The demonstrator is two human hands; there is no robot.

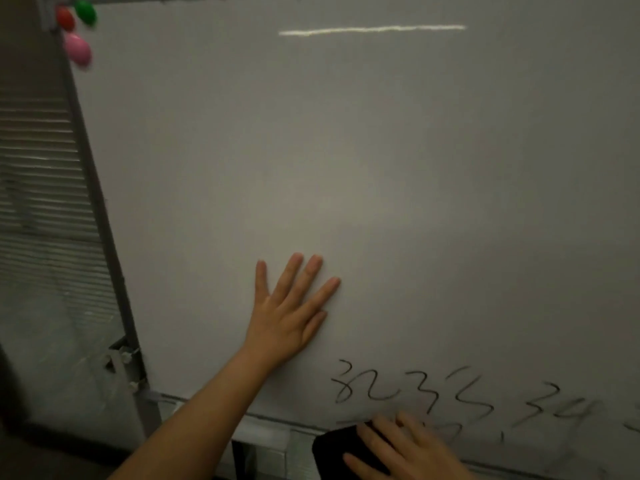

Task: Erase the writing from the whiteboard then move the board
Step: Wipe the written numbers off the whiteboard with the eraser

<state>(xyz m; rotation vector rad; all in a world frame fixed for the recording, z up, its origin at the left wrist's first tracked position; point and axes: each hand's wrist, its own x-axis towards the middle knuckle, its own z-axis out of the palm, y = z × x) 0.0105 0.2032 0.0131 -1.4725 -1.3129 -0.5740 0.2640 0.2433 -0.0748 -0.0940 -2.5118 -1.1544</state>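
Observation:
A large whiteboard (381, 168) fills most of the view. Black handwriting (415, 389) runs along its lower right part, with smudged traces further right. My left hand (289, 313) lies flat on the board, fingers spread, just left of and above the writing. Low at the bottom edge of the board, my right hand (405, 448) presses a black eraser (339, 445) against the surface right under the writing. Part of the eraser is hidden by my fingers.
Red (65, 18), green (85, 12) and pink (79, 53) magnets sit at the board's top left corner. The grey frame (104, 237) runs down the left side, with window blinds (38, 174) behind it. A light streak (370, 29) reflects near the top.

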